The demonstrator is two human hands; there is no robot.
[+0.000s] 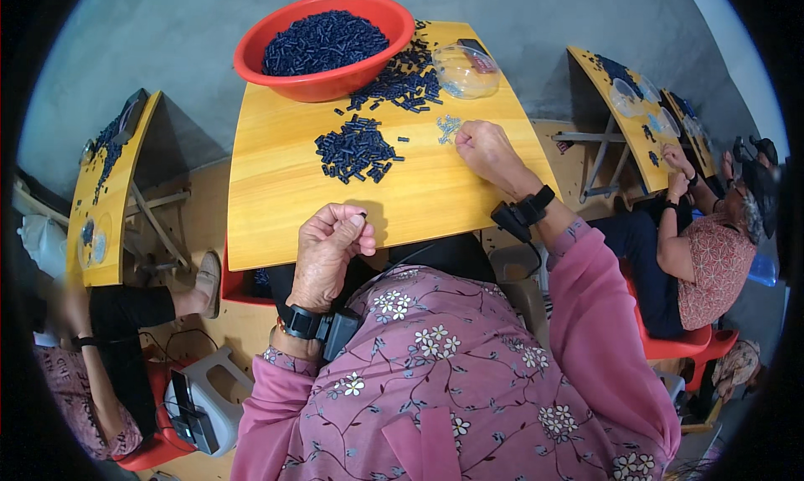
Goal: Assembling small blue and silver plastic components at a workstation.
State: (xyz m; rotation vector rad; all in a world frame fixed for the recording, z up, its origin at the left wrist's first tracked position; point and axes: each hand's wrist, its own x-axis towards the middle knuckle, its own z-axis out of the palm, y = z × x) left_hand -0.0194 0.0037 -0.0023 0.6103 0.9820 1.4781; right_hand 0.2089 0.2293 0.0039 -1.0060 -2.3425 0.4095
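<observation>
My left hand (332,238) is at the table's near edge, thumb and fingers closed on a small black piece (363,215); only its dark end shows. Farther off and to the right, my right hand (490,152) is closed with its fingertips turned down beside a small pile of clear, shiny bits (448,128). Whatever it pinches is hidden. Beyond my left hand lies a loose heap of short black cylindrical pieces (356,152), with a few strays at its right side.
A red basin (394,49) full of black pieces stands at the far left of the yellow table (268,179), more pieces spilled beside it. A clear round container (466,74) sits far right. People work at other yellow tables (620,137) on both sides.
</observation>
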